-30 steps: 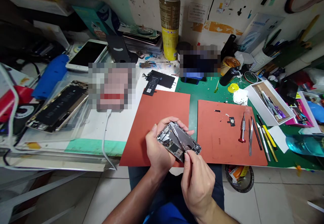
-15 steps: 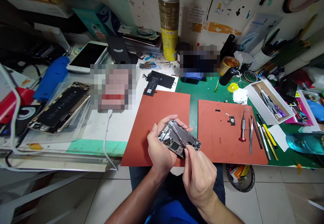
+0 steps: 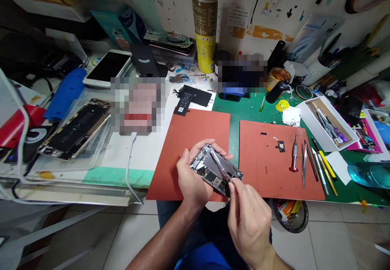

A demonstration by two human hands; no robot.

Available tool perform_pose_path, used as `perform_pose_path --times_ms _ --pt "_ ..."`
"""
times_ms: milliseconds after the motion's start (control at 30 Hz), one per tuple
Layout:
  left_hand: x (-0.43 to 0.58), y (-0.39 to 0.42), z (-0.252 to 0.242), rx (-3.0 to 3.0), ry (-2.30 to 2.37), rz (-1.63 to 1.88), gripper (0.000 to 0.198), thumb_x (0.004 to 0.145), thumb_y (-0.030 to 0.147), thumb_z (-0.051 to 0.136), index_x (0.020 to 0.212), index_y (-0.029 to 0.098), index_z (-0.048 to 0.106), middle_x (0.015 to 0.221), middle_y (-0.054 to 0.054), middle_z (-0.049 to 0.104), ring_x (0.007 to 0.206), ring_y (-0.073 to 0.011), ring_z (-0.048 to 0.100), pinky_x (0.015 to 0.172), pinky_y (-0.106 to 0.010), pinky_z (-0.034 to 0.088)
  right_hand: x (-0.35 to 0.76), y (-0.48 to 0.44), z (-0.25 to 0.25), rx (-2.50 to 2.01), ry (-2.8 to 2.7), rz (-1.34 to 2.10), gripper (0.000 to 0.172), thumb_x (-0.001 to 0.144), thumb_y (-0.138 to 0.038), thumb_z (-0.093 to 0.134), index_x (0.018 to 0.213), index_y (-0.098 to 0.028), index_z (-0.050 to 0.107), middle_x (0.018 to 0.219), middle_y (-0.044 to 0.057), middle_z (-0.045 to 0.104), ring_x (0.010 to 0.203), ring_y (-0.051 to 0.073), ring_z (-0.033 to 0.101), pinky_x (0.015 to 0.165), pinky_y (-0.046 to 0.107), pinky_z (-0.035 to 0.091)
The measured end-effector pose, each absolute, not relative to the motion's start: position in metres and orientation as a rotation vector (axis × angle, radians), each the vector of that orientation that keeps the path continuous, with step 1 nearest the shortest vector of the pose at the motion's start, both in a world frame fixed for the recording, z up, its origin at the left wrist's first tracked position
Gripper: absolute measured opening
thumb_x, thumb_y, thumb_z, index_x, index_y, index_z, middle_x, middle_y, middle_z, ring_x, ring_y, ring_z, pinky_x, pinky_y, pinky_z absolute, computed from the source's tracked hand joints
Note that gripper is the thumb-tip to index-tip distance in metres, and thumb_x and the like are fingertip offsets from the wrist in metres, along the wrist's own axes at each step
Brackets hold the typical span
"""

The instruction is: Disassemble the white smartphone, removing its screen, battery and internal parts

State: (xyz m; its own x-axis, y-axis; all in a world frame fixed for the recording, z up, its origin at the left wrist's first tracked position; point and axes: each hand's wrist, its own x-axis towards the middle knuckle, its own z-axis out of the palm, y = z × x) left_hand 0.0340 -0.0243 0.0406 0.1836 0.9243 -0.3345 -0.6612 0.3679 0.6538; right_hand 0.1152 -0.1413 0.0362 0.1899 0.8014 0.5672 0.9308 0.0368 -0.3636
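Observation:
An opened phone body (image 3: 208, 172) with bare metal and circuit parts rests in my left hand (image 3: 193, 176), whose fingers wrap round its far edge and thumb lies along its left side. My right hand (image 3: 250, 213) pinches thin metal tweezers (image 3: 221, 167), which slant across the phone's inside, tips toward its upper end. The phone is held over the lower right of a reddish-brown mat (image 3: 198, 136). On a second mat (image 3: 250, 160) to the right lie a small black part (image 3: 280, 146), a screwdriver (image 3: 294, 156) and another pair of tweezers (image 3: 304, 164).
Two black batteries (image 3: 193, 99) lie behind the left mat. Further left are an opened phone (image 3: 76, 129), a white phone (image 3: 108, 68) and a white cable (image 3: 130, 164). A spray can (image 3: 204, 30) stands at the back. A tool box (image 3: 329, 125) sits at right.
My right hand has moved slightly right and down, and the tweezers show more of their length over the phone. My left hand still holds the phone. The view has shifted slightly.

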Motion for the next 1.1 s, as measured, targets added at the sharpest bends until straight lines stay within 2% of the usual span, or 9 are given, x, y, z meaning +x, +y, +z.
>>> perform_pose_path --times_ms 167,267,367,500,600,667,800,933,1100 --pt "0.032 -0.024 0.043 0.386 0.745 1.122 0.056 0.101 0.062 0.044 0.107 0.018 0.078 0.084 -0.008 0.071 0.079 -0.0252 0.072 0.079 -0.051 0.069 0.143 -0.16 0.059 -1.839 -1.484 0.168 0.015 0.113 -0.017 0.053 0.115 -0.018 0.068 0.085 0.003 0.073 0.069 0.015 0.068 0.068 0.027 0.054" --pt "0.027 -0.022 0.046 0.403 0.692 1.035 0.057 0.102 0.064 0.041 0.11 0.019 0.075 0.082 -0.008 0.071 0.072 -0.0265 0.072 0.067 -0.046 0.066 0.16 -0.158 0.061 -1.811 -1.205 0.541 0.013 0.112 -0.032 0.061 0.114 -0.022 0.07 0.091 0.002 0.073 0.073 0.014 0.069 0.065 0.024 0.054" --pt "0.022 -0.018 0.049 0.431 0.685 0.922 0.057 0.102 0.065 0.041 0.108 0.019 0.073 0.079 -0.008 0.072 0.068 -0.0287 0.074 0.061 -0.04 0.061 0.169 -0.148 0.056 -1.697 -0.948 0.944 0.031 0.102 -0.048 0.076 0.116 -0.021 0.075 0.097 0.004 0.075 0.081 0.016 0.068 0.07 0.025 0.056" --pt "0.021 -0.018 0.053 0.434 0.679 0.822 0.054 0.101 0.064 0.044 0.106 0.018 0.071 0.079 -0.009 0.073 0.075 -0.0295 0.076 0.069 -0.04 0.062 0.167 -0.138 0.046 -1.485 -0.737 1.329 0.039 0.094 -0.055 0.082 0.088 -0.017 0.078 0.082 0.002 0.067 0.075 0.014 0.057 0.071 0.026 0.05" --pt "0.022 -0.022 0.054 0.428 0.659 0.778 0.052 0.1 0.064 0.048 0.112 0.019 0.071 0.085 -0.009 0.075 0.077 -0.0275 0.076 0.074 -0.04 0.062 0.159 -0.137 0.042 -1.422 -0.635 1.316 0.041 0.094 -0.054 0.083 0.081 -0.017 0.074 0.073 -0.002 0.058 0.07 0.012 0.046 0.067 0.025 0.043" --pt "0.022 -0.026 0.053 0.43 0.672 0.749 0.05 0.099 0.063 0.051 0.113 0.02 0.071 0.086 -0.007 0.074 0.074 -0.025 0.074 0.069 -0.036 0.06 0.152 -0.139 0.041 -1.365 -0.604 1.327 0.039 0.095 -0.053 0.082 0.083 -0.017 0.074 0.077 -0.001 0.06 0.075 0.013 0.048 0.071 0.026 0.045" --pt "0.021 -0.033 0.053 0.462 0.836 0.663 0.049 0.094 0.064 0.058 0.1 0.018 0.075 0.074 -0.003 0.064 0.058 -0.0178 0.061 0.055 -0.028 0.05 0.133 -0.149 0.041 -1.351 -0.534 1.321 0.041 0.1 -0.055 0.077 0.084 -0.017 0.072 0.08 0.001 0.061 0.076 0.014 0.049 0.068 0.025 0.045" --pt "0.029 -0.044 0.067 0.364 0.919 0.612 0.049 0.089 0.065 0.065 0.083 0.017 0.073 0.068 -0.001 0.058 0.057 -0.0144 0.055 0.055 -0.025 0.048 0.111 -0.155 0.047 -1.438 -0.363 1.114 0.048 0.104 -0.064 0.066 0.084 -0.021 0.064 0.071 -0.004 0.052 0.065 0.012 0.042 0.057 0.023 0.04" --pt "0.04 -0.064 0.082 0.24 1.006 0.703 0.048 0.088 0.064 0.068 0.076 0.018 0.069 0.069 -0.002 0.06 0.059 -0.0133 0.054 0.055 -0.024 0.047 0.106 -0.16 0.068 -1.451 -0.343 1.084 0.057 0.098 -0.075 0.068 0.079 -0.023 0.055 0.07 -0.005 0.049 0.063 0.012 0.04 0.058 0.024 0.042"
